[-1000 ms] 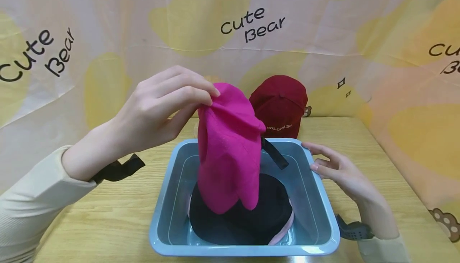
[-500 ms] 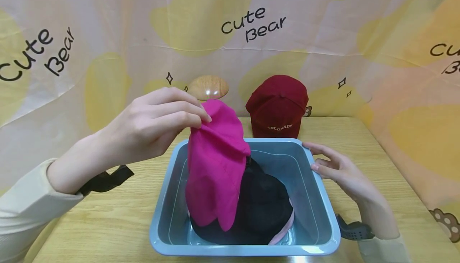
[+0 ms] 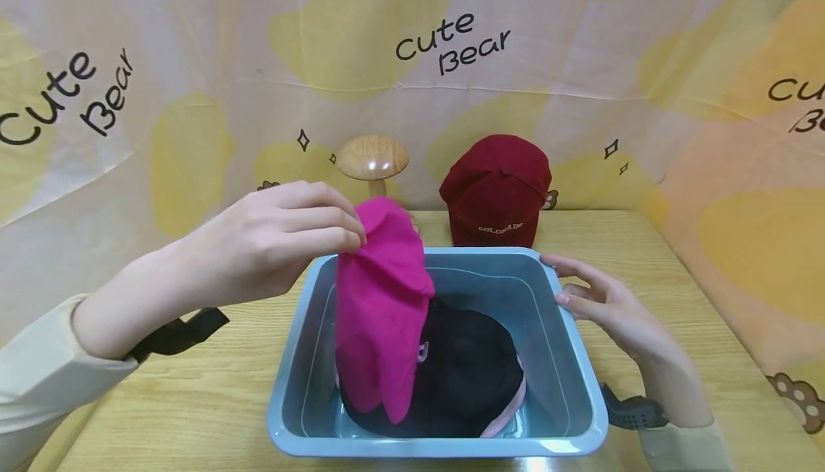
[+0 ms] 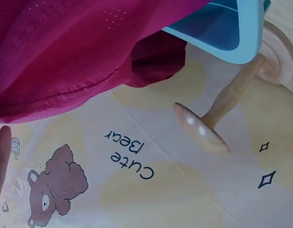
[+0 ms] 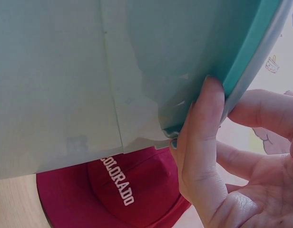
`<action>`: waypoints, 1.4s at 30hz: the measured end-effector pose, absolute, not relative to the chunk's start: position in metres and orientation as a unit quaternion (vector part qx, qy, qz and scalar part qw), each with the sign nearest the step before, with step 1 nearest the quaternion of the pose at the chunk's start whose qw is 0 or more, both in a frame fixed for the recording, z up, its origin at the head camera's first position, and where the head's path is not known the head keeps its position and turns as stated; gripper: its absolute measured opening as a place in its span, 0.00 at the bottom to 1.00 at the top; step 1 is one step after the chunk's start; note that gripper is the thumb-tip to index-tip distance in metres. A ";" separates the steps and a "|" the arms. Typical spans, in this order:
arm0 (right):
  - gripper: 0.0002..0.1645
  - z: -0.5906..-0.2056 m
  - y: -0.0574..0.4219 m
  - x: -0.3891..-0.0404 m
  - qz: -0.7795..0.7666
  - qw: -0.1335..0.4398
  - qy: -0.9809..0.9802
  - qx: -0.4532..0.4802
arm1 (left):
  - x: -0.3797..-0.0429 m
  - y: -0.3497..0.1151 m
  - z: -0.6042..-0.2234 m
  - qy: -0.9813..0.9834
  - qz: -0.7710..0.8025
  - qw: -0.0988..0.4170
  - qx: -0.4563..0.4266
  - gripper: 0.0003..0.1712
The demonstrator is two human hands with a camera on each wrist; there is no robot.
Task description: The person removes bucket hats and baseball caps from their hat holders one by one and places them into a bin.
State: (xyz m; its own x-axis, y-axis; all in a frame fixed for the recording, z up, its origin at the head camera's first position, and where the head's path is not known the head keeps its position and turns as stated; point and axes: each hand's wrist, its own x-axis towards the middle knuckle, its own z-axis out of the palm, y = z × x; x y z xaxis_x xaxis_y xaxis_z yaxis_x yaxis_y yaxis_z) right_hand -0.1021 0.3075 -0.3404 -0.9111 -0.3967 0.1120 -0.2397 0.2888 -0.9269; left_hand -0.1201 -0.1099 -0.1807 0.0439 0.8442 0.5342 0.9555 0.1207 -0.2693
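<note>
My left hand (image 3: 283,239) pinches a bright pink cap (image 3: 383,300) near its top. The cap hangs down into a light blue plastic basin (image 3: 561,446), in front of a black cap (image 3: 473,364) lying inside. A light pink edge shows under the black cap. With my right hand (image 3: 606,307) I grip the basin's right rim, thumb and fingers on either side of the wall, as the right wrist view shows. In the left wrist view the pink cap (image 4: 65,57) fills the upper left, with one finger at its edge.
Behind the basin stands a dark red cap (image 3: 499,193) lettered COLORADO. Left of it is a wooden stand (image 3: 374,158) with a domed top, partly hidden by the pink cap. A printed cloth (image 3: 567,42) backs the wooden table (image 3: 193,393).
My left hand has moved down and left with the pink cap, lowering it further into the basin. The wooden stand has come into sight. My right hand stays on the rim.
</note>
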 end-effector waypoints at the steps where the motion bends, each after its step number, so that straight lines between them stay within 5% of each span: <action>1: 0.31 -0.340 0.308 -0.102 -0.561 0.070 0.801 -0.198 | -0.120 -0.111 -0.181 -0.687 -0.088 0.298 -0.657 0.16; 42: 0.32 -0.340 0.305 -0.102 -0.555 0.069 0.808 -0.184 | -0.131 -0.037 -0.230 -0.683 -0.017 0.126 -0.720 0.25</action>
State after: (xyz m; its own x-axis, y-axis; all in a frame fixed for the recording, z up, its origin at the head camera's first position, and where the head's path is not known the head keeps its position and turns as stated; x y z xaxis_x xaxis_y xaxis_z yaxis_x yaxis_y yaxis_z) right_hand -0.1021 0.3054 -0.3403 -0.9226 -0.3742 0.0934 -0.2214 0.3155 -0.9227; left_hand -0.1305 -0.0369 -0.2302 0.0676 0.9781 0.1969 0.9869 -0.0366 -0.1573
